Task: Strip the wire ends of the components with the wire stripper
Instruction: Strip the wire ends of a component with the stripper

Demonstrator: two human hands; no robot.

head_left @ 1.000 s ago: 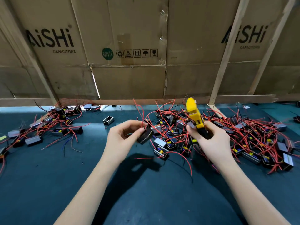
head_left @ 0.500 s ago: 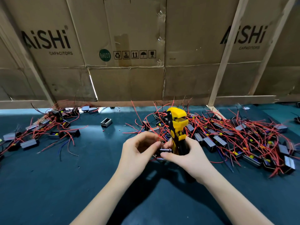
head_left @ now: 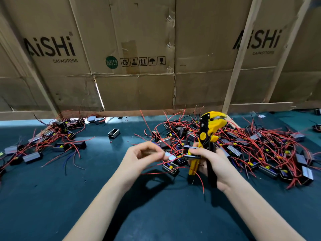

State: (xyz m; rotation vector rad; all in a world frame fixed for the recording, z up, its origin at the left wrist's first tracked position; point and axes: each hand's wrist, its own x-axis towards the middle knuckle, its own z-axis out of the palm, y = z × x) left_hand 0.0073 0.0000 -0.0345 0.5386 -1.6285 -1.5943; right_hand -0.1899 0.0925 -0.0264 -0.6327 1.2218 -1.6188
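**Stripper upright in right hand, left hand at the wires**

Right hand (head_left: 215, 164) grips the wire stripper (head_left: 206, 136) by its handles, tool upright, yellow-and-black head pointing up and tilted a little to the right. The same hand's fingers also pin a small black component (head_left: 190, 151) against the handle's left side. Red wires run from that component leftward.

Left hand (head_left: 144, 156) sits just left of it, fingers curled, fingertips drawn together near a red wire (head_left: 173, 153); blur at the tips, so I cannot tell whether it actually pinches the wire.

Both hands hover above the dark teal mat (head_left: 156, 214).

Large pile of components (head_left: 260, 150) with tangled red leads lies behind and to the right of the stripper. A smaller pile (head_left: 52, 138) sits well apart at far left. One lone open black casing (head_left: 114, 133) rests between the two heaps.

Cardboard sheets (head_left: 135, 49) printed "AiSHi CAPACITORS", braced by wooden slats (head_left: 239, 54), wall off the back of the bench.
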